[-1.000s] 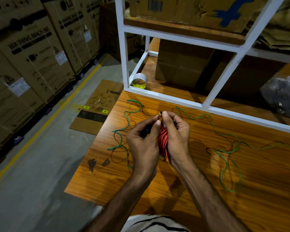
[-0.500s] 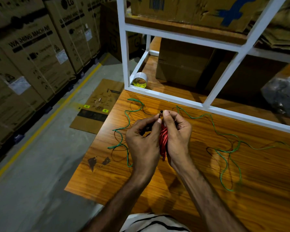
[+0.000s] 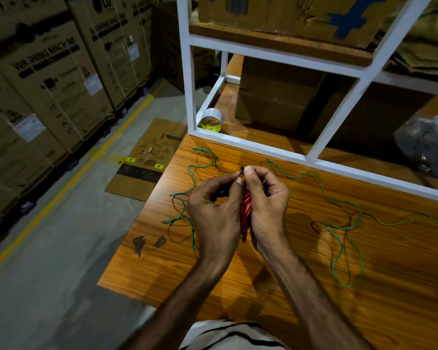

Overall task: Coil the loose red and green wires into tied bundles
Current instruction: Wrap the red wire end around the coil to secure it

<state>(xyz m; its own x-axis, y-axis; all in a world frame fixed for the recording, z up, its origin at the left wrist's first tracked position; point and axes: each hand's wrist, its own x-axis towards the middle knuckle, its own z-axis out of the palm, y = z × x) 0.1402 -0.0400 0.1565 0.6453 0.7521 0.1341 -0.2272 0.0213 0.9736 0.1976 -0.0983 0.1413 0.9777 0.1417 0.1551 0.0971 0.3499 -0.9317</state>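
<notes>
In the head view, a red wire bundle (image 3: pixel 245 213) is held upright between the two hands, just above the middle of the table (image 3: pixel 276 286). The left hand (image 3: pixel 214 210) is curled narrow against the bundle's left side, its thumb and forefinger pinched at the bundle's top. The right hand (image 3: pixel 266 198) is closed around the bundle's right side, its grip pinching a thin dark tie end (image 3: pixel 242 169) that sticks up just above the bundle. Whether the tie is already wound around the coil cannot be told, since the fingers cover that part.

The green wire (image 3: pixel 339 228) is seen lying loose on the table, not yet coiled: one stretch wanders off to the left of the bundle, another trails away to the right of it and loops toward the near edge. A thin dark wire (image 3: pixel 223 169) runs just beyond the bundle. A roll of tape (image 3: pixel 211 120) stands on the lower shelf inside the white rack (image 3: pixel 187 72), well beyond the bundle.

The step in hand is judged to be the tying off of the red coil. To do it well, the loops should be kept squeezed flat by one hand while the tie end is drawn snugly around the waist of the coil and twisted shut, so that no turn springs out. The green wire should be left clear of the bundle so that it is not caught in the tie.
</notes>
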